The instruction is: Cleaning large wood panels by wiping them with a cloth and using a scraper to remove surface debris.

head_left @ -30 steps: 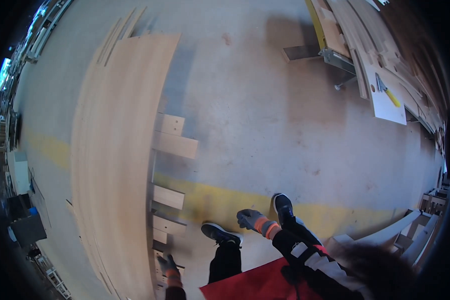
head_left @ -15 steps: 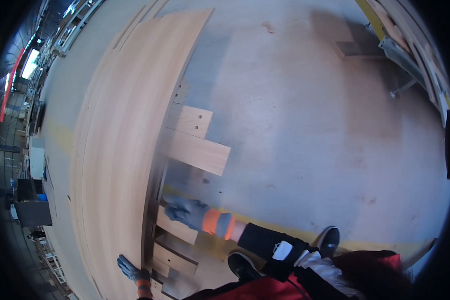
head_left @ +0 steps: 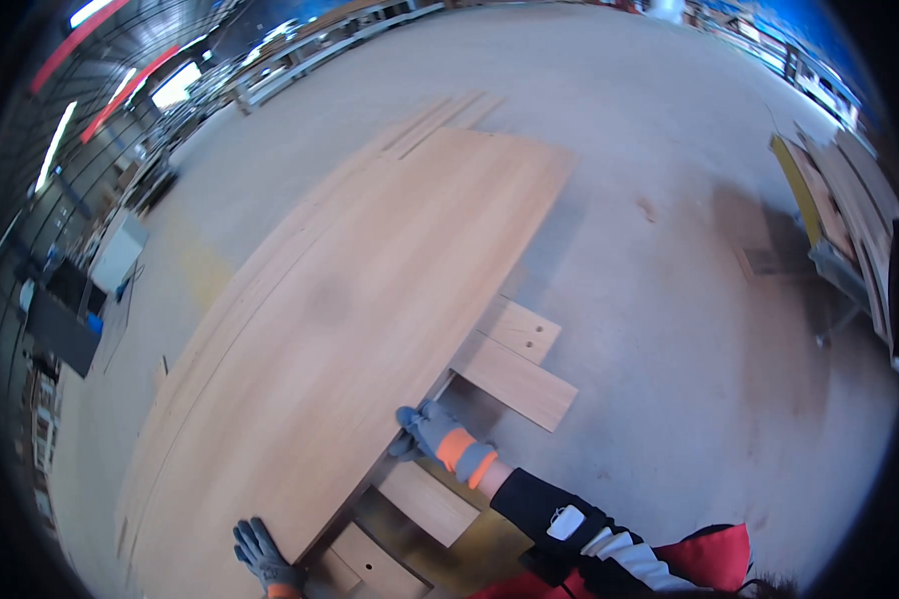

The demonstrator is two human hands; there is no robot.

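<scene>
A large light wood-grain panel (head_left: 360, 299) lies in front of me, stretching from near left to far centre. My left hand (head_left: 263, 555), in a grey glove with an orange cuff, rests on its near end with the fingers spread flat. At the panel's right edge, my right hand (head_left: 432, 431), gloved the same way, closes around the rim, thumb side on top and other fingers lower. Smaller boards stick out from under that edge: one with two holes (head_left: 521, 330), a plain one (head_left: 519, 381), another (head_left: 428, 502) below my right hand, and one with a single hole (head_left: 378, 565).
Narrow wood strips (head_left: 435, 122) lie past the panel's far end. On the right stands a rack of leaning boards (head_left: 849, 215), with a dark flat piece (head_left: 769, 263) on the floor beside it. A dark box (head_left: 62, 329) and a pale cabinet (head_left: 120, 250) stand at left.
My right hand has moved from beside the panel onto its edge and closed there. My left hand stays flat on the panel. The view has tilted up and turned, showing more of the hall.
</scene>
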